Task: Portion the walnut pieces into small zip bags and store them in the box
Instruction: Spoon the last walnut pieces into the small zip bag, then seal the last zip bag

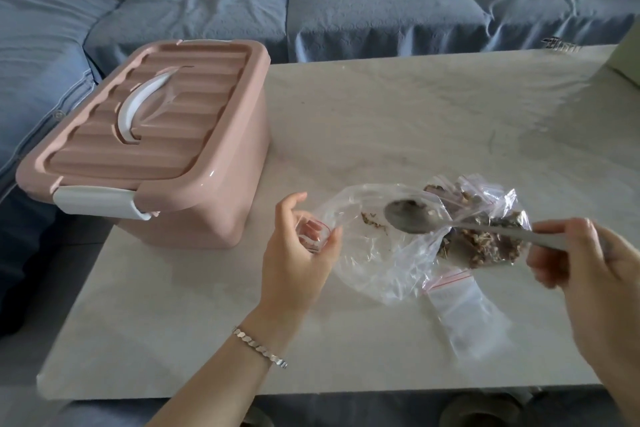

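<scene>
Loosely, zip bag between left fingers

In our left hand we pinch a clear, thin plastic zip bag, glossy and crinkled. Our right hand holds a grey metal spoon with a dull, smooth sheen. Just beyond that grip we see brown walnut pieces, rough, matt and crumbly. Left of both grips stands a pink plastic box, glossy with a ribbed lid, on a smooth pale stone-look table.
</scene>
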Demonstrator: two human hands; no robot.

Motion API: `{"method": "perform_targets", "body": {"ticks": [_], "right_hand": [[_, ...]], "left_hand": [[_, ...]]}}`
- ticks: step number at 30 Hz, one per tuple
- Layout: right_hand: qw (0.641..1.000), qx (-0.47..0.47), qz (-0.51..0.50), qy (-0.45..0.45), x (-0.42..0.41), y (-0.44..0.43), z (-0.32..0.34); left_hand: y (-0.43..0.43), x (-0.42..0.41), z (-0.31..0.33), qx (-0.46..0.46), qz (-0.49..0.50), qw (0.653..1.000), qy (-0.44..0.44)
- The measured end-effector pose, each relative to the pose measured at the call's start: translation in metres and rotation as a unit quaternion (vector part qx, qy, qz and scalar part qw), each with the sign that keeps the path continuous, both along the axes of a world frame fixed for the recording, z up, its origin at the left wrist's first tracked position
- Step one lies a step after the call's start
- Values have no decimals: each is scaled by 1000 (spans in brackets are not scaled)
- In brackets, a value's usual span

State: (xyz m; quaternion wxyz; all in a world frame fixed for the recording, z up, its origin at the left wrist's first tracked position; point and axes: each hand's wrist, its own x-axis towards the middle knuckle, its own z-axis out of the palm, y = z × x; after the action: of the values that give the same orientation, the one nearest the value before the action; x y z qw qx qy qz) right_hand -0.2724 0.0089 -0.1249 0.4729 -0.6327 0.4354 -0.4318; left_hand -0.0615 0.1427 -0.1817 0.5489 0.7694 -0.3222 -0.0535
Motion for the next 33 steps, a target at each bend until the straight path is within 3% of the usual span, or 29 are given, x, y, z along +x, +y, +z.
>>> {"method": "perform_targets", "body": {"ticks": [5, 10, 15, 20, 22, 26, 29, 33], "right_hand": [[977, 210, -34, 10, -6, 12, -57], [962, 273, -17, -10, 42, 38, -80], [964, 192, 87, 163, 70, 56, -93], [923, 81, 189, 327, 57, 56, -88], [906, -8, 199, 373, 52, 55, -81], [918, -125, 267, 266, 59, 59, -53], [915, -106, 322, 219, 75, 70, -41], [949, -89, 271, 132, 85, 76, -42]], "left_hand": [[8, 3, 2, 0, -4, 1000, -3], [13, 1, 1, 2, -11, 1000, -4], [19, 2, 0, 12, -27, 1000, -2], [21, 1, 1, 4, -64, 998, 22], [20, -2, 0, -2, -66, 997, 44], [12, -9, 8, -17, -78, 992, 101], [8, -19, 20, -17, -113, 985, 127], [5, -29, 31, -3, -147, 975, 169]]}}
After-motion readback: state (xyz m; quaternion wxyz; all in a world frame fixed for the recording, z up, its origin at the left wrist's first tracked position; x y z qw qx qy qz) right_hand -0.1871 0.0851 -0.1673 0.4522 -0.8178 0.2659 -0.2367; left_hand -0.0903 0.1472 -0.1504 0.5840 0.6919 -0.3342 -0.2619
